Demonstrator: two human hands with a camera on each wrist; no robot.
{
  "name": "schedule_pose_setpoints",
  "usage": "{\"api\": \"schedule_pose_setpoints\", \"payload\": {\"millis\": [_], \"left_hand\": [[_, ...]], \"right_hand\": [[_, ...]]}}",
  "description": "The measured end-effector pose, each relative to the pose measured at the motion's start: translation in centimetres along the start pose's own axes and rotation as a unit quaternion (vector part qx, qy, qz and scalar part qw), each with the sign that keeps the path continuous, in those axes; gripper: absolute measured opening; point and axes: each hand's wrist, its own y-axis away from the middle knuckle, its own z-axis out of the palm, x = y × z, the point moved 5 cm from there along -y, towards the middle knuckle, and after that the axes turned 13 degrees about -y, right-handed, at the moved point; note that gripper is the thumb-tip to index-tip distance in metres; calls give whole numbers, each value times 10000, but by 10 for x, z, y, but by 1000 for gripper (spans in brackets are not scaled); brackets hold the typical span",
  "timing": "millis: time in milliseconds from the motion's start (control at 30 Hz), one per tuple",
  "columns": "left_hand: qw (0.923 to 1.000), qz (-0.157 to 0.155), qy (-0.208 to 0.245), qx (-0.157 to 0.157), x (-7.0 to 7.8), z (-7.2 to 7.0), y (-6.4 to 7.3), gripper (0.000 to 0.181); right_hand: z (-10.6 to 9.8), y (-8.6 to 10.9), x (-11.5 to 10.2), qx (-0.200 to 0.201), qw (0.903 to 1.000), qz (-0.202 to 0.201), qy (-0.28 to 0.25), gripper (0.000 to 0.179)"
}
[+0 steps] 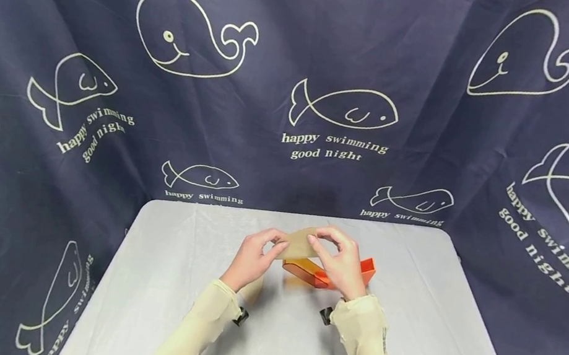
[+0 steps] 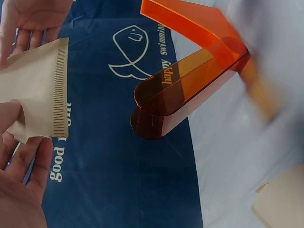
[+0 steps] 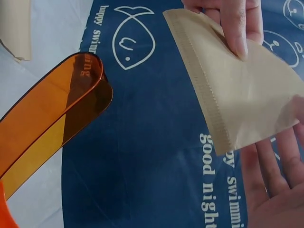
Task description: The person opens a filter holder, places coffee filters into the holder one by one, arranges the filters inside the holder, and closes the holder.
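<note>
Both hands hold up a tan paper coffee filter (image 1: 297, 246), a flat cone shape with a crimped seam along its lower edge. My left hand (image 1: 250, 258) pinches its left side, thumb on the near face and fingers behind. On the right side, my right hand (image 1: 344, 268) grips the paper the same way. Just below and beyond the hands stands a see-through orange, V-shaped holder (image 2: 190, 80) with rounded ends. The right hand hides part of it in the head view.
A tan paper piece (image 2: 280, 202) lies on the table near the left wrist. White cloth covers the table (image 1: 159, 282). A dark blue curtain (image 1: 265, 155) with whale and fish drawings hangs close behind the table's far edge and along both sides.
</note>
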Motion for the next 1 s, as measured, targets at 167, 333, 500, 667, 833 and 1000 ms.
{"api": "schedule_pose_setpoints", "payload": {"millis": [167, 333, 500, 667, 833, 1000], "left_hand": [[9998, 146, -52, -104, 1, 3, -4, 8], [9995, 246, -148, -140, 2, 7, -6, 9], [9986, 313, -391, -181, 4, 13, -8, 11], [9973, 365, -537, -352, 9, 25, -12, 13], [9937, 387, -817, -660, 20, 43, -17, 13], [9891, 422, -1062, -931, 29, 62, -19, 14]], "right_hand": [[-18, 0, 2, 582, 9976, -187, -318, 13], [-45, 3, -13, 1277, 9904, -382, -368, 14], [-73, 10, -11, 1705, 9849, -283, -106, 18], [-99, 19, 37, 2067, 9764, 598, -158, 27], [-107, 26, 77, 2050, 9677, 1374, -522, 39], [-104, 35, 105, 1973, 9547, 2071, -813, 45]]}}
